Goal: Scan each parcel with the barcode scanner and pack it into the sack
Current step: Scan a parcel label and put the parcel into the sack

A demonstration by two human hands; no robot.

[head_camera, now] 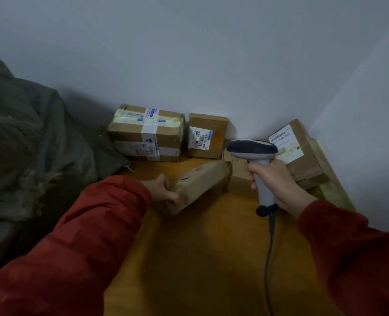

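My left hand (164,190) grips the near end of a plain brown parcel (200,183), which is tilted above the wooden table (200,247). My right hand (277,181) holds the grey barcode scanner (255,153) by its handle, head pointing left over the parcel; its cable hangs down. A taped parcel (145,133) and a small upright box with a label (207,135) stand against the wall. Another labelled parcel (296,151) lies at the right corner. The dark grey-green sack (29,137) slumps at the left, beside the table.
White walls meet in a corner behind the parcels. A smaller brown box (236,179) sits under the scanner, partly hidden. Both of my sleeves are red.
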